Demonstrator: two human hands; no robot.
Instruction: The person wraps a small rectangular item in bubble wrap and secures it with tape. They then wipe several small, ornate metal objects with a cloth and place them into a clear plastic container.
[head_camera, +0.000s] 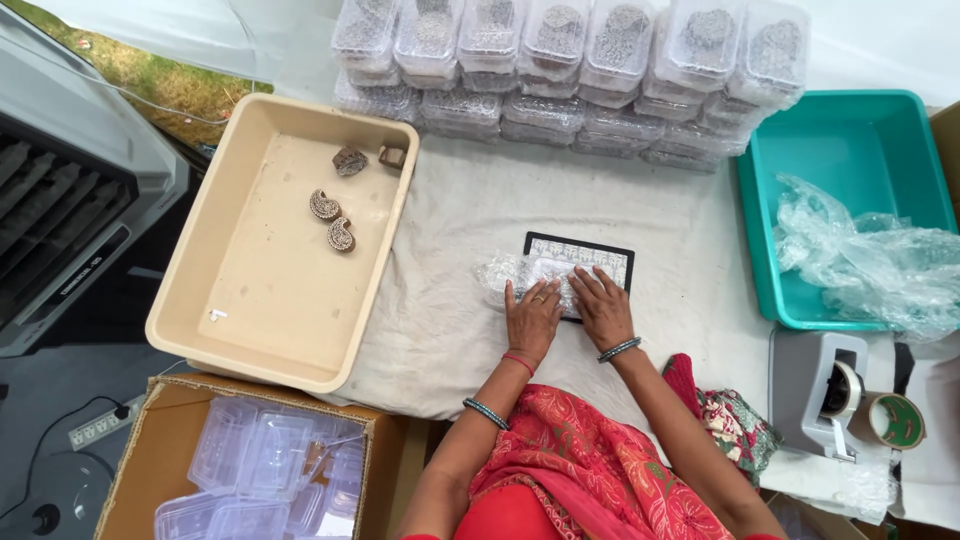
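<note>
2 hands lie flat at the centre of the frame: the left hand (531, 318) and right hand (603, 305), fingers spread and gripping nothing, press bubble wrap (520, 272) over a dark-framed flat block (582, 258) on the cloth-covered table (450, 330). It looks like the wrapping step; folding the wrap round calls for tape from the dispenser (830, 395) at lower right.
</note>
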